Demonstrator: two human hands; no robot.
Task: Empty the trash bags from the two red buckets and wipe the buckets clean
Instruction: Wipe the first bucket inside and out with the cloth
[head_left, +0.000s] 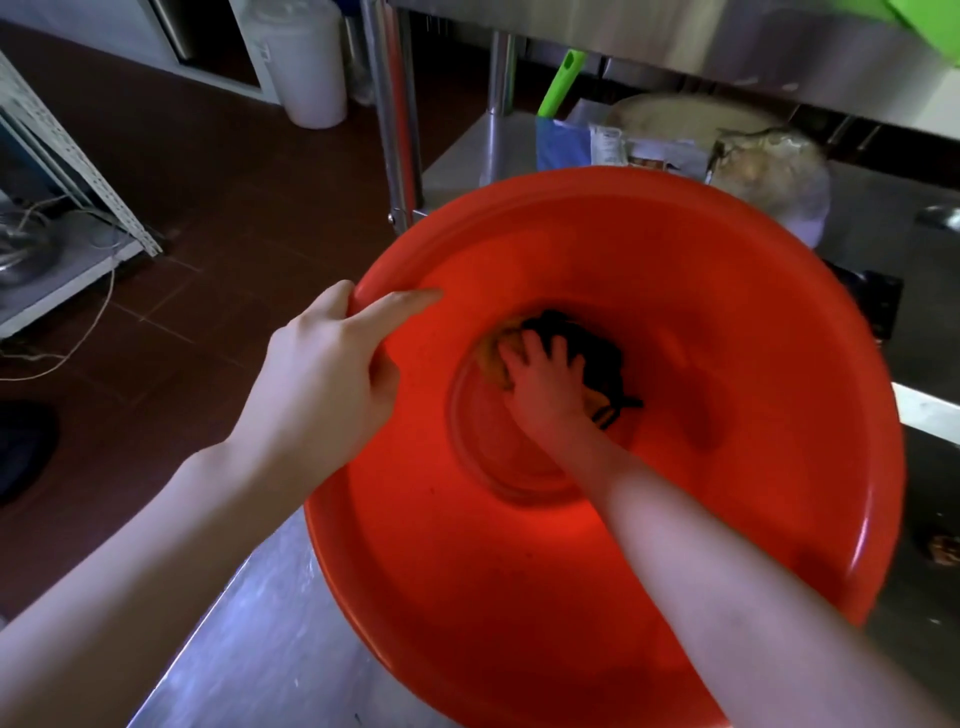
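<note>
Red bucket holds right hand pressing dark cloth.

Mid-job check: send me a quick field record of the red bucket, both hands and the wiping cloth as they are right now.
bucket: red bucket, opening toward the camera, steel table beneath it
liner: no trash bag visible inside
left hand: left hand grips the rim on the bucket's left side
right hand: right hand deep inside, fingers spread, presses on the cloth
cloth: cloth, dark with a yellow part, at the bucket's bottom
second bucket: not in view
stage: wiping under way
</note>
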